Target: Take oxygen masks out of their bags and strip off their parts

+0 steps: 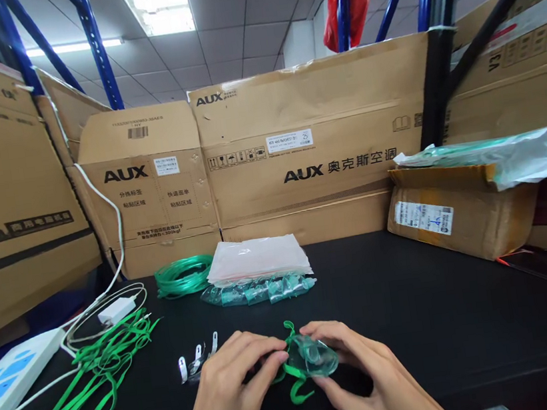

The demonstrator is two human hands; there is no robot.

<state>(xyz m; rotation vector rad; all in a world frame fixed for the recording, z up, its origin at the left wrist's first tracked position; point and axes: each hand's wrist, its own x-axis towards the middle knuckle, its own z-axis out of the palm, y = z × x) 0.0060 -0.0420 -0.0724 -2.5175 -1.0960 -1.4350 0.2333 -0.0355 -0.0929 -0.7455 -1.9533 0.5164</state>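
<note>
A clear green-tinted oxygen mask (318, 355) is held low over the black table, near its front edge. My right hand (360, 372) grips it from the right, thumb below and fingers above. At the mask's left edge, the thumb and forefinger of my left hand (243, 377) are pinched on a green elastic strap (293, 370). One strap end curls up above the mask and another curls below it. Left of my left hand lie several small metal strips (198, 353), partly in clear plastic. Some of my left fingers are hidden behind the hand.
Green straps (107, 361) lie tangled at the left beside a white power strip (16, 373) and cables. Behind are coiled green tubing (184, 275), a white packet stack (259, 258) and bagged green parts (259, 291). A cardboard box (461, 214) stands at right; cardboard panels (316, 145) wall the back.
</note>
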